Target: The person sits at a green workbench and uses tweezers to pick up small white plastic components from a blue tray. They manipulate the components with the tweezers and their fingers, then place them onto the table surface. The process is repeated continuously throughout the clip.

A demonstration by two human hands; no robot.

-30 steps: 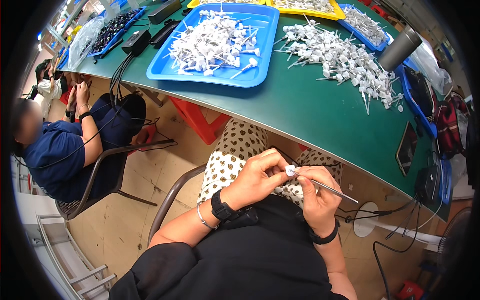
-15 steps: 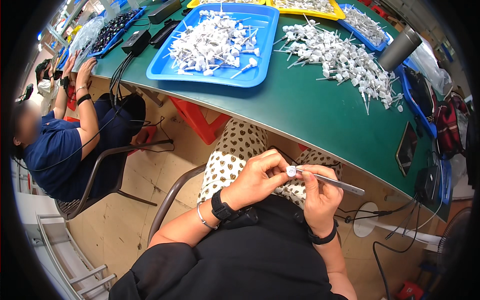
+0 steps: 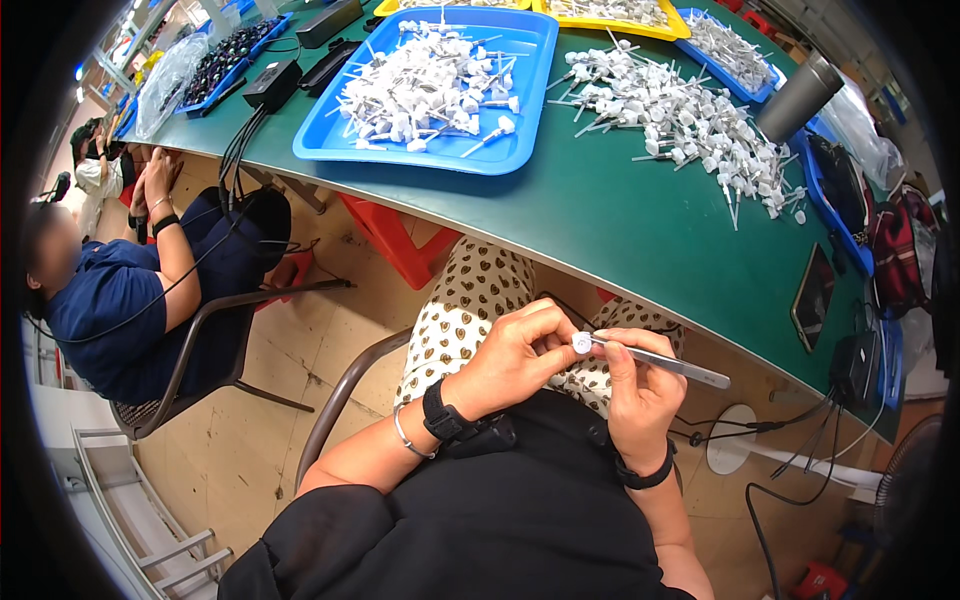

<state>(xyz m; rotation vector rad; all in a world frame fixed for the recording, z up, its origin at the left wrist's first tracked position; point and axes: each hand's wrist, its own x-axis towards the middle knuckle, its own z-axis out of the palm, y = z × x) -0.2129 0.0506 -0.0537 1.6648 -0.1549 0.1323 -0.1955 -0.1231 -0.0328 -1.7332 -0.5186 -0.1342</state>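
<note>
Above my lap, my left hand point(image 3: 523, 349) pinches a small white round-headed part point(image 3: 582, 343) between thumb and fingers. My right hand point(image 3: 643, 388) is closed round metal tweezers point(image 3: 680, 367), whose back end points right and whose tips meet the white part. The tips themselves are too small to make out. On the green table, a blue tray point(image 3: 318, 140) holds a heap of similar white parts with thin stems. A loose pile of such white parts point(image 3: 690, 130) lies on the table right of that tray.
The table point(image 3: 640, 235) edge runs just beyond my knees. A phone point(image 3: 812, 297), a black adapter point(image 3: 855, 365) with cables and a grey metal cylinder point(image 3: 800, 97) are on the right. Yellow trays point(image 3: 668, 30) stand at the back. A seated co-worker point(image 3: 120, 300) is at left.
My hands, the white part and the tweezers stay almost still. The co-worker at left has lowered both hands from the table edge and brought them together.
</note>
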